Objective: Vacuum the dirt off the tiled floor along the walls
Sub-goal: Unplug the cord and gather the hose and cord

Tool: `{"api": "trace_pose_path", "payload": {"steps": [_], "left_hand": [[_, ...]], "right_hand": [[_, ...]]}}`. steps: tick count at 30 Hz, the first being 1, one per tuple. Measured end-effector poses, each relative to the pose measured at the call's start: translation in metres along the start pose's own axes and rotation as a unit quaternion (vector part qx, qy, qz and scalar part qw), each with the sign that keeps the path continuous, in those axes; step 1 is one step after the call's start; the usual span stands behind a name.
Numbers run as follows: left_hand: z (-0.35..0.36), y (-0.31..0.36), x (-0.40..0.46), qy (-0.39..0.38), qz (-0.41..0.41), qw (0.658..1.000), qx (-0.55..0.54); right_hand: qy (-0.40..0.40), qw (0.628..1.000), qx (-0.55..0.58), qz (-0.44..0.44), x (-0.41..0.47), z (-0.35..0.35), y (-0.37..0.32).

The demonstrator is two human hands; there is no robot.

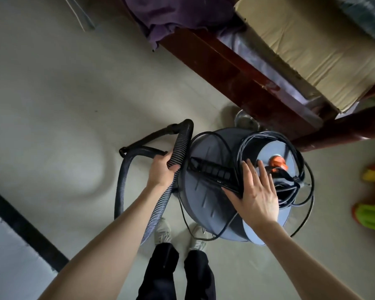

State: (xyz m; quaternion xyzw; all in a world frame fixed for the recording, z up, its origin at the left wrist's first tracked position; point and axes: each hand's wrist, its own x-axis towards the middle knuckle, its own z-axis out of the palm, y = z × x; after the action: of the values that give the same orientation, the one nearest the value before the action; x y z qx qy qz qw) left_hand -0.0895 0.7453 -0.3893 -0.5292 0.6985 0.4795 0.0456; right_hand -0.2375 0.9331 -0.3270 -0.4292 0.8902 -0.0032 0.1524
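Note:
A grey drum vacuum cleaner [206, 191] stands on the pale tiled floor [63, 94] in front of my feet. Its black power cable [299, 165] lies coiled on the lid around an orange knob [278, 162]. A black floor nozzle [210, 169] rests across the lid. My left hand [160, 171] grips the ribbed black hose [182, 144], which loops out to the left and back down past my wrist. My right hand [254, 191] lies flat, fingers straight, on the nozzle and the cable on top of the lid.
A dark red wooden bed frame [232, 68] runs diagonally behind the vacuum, with purple cloth [171, 16] and a cardboard box [307, 46] on it. A metal bowl [246, 121] sits under its edge. Green and orange plastic objects [372, 204] lie at right. A black strip [22, 226] crosses the floor at lower left.

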Motion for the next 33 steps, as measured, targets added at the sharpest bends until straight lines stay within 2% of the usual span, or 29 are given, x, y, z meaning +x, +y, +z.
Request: {"api": "trace_pose_path", "payload": {"steps": [4, 12, 17, 23, 33], "left_hand": [[0.004, -0.01, 0.001, 0.005, 0.015, 1.0, -0.002], [0.013, -0.01, 0.011, 0.025, 0.006, 0.996, 0.091], [0.008, -0.005, 0.03, -0.009, -0.001, 0.997, 0.081], [0.002, -0.009, 0.043, -0.02, 0.031, 0.999, 0.019], [0.02, -0.03, 0.019, -0.032, -0.009, 0.999, -0.003]], "right_hand": [[0.004, 1.0, -0.008, 0.004, 0.001, 0.001, -0.001], [0.017, 1.0, -0.011, 0.01, 0.004, 0.002, -0.005], [0.0, 1.0, -0.003, 0.013, 0.009, -0.001, -0.01], [-0.015, 1.0, -0.011, 0.008, 0.016, -0.003, -0.013], [-0.039, 0.999, -0.03, -0.009, 0.001, 0.002, 0.011]]}}
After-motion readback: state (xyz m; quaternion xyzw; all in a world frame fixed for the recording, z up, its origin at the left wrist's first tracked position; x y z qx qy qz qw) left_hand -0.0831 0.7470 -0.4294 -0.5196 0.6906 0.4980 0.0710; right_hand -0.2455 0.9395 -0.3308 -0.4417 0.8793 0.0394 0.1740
